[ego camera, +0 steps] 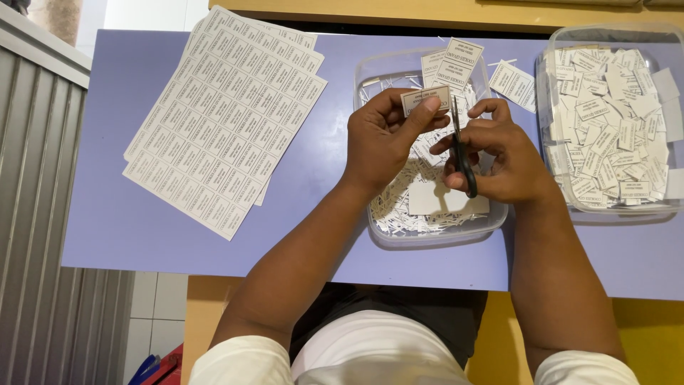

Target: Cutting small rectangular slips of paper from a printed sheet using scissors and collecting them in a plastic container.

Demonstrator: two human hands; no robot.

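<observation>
White sleeves and 2 bare forearms reach up from the bottom edge toward the middle of a lilac mat (142,235). From the small label (425,100) outward: it is a white rectangular slip with dark print, pinched between the thumb and fingers of the left hand (385,142), its long axis running left to right and tilted slightly up at the right end. Just to its right, the right hand (499,153) is closed through the black handles of a pair of scissors (462,153), whose blades point up and away from the body; the blades look nearly closed, with the tips level with the label's right end. So the label lies just left of the blades, crossing them almost at a right angle, and the left hand is the one holding it. Both hands hover over a clear plastic tub (385,239) filled with thin white paper trimmings, with a few uncut label strips (450,64) leaning at its far rim. A second clear tub (552,43) to the right holds a heap of cut labels. To the left, well apart from the hands, lies a fanned stack of printed label sheets (221,121).
</observation>
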